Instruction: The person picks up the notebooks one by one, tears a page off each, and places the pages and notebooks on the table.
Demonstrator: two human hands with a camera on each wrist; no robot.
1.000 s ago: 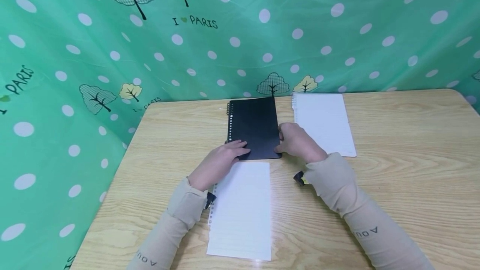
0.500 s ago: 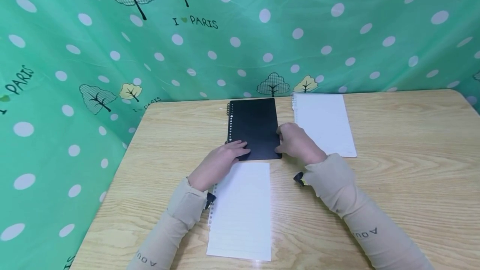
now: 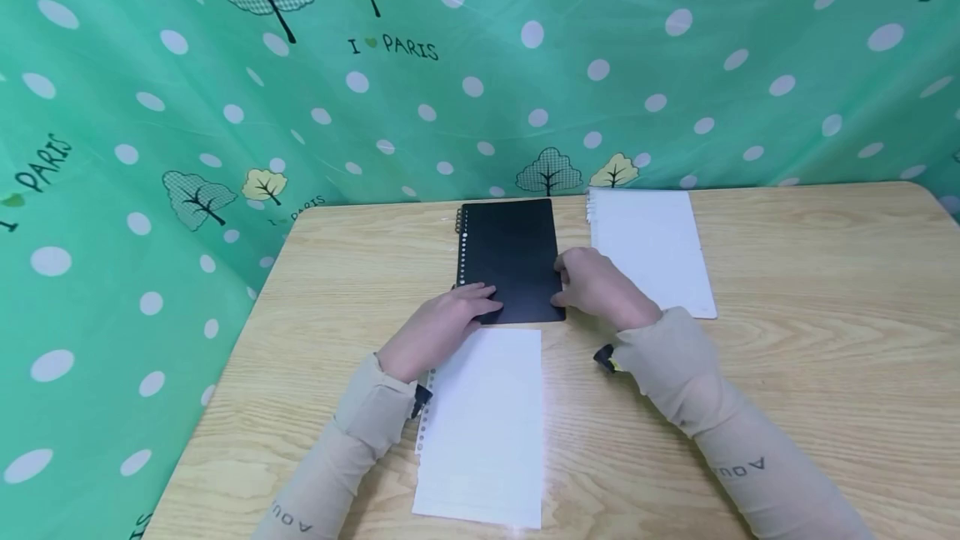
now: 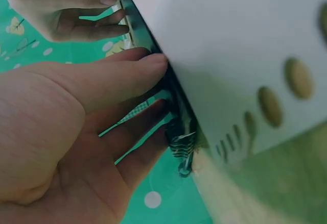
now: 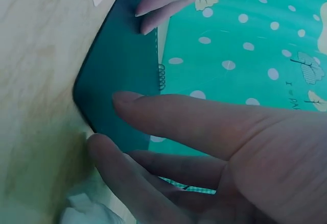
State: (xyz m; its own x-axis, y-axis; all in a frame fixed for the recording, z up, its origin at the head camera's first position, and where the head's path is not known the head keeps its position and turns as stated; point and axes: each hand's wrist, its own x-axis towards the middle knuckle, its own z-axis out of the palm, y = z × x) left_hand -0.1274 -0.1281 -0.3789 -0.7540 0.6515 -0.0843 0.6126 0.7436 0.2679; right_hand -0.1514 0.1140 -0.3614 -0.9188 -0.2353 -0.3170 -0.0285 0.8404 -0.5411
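A black ring-bound notebook (image 3: 513, 244) lies at the back middle of the table. My left hand (image 3: 442, 323) rests on its lower left part, fingers fairly straight over the cover. In the left wrist view, the left thumb (image 4: 138, 73) touches the notebook's edge near the coil (image 4: 181, 145). My right hand (image 3: 600, 286) holds the notebook's right edge near the lower corner. The right wrist view shows the thumb (image 5: 168, 114) over the dark cover (image 5: 117, 66) and a fingertip at its edge. The pages below are hidden.
A loose lined sheet (image 3: 483, 432) with punched holes lies in front of the notebook, partly under the left wrist. To the right is a white ring-bound pad (image 3: 648, 248). A green patterned curtain (image 3: 480, 65) hangs behind the wooden table (image 3: 810, 340).
The notebook cover's raised far right corner has come down and now lies flat. Both hands stay in about the same place, and the head view shifts slightly.
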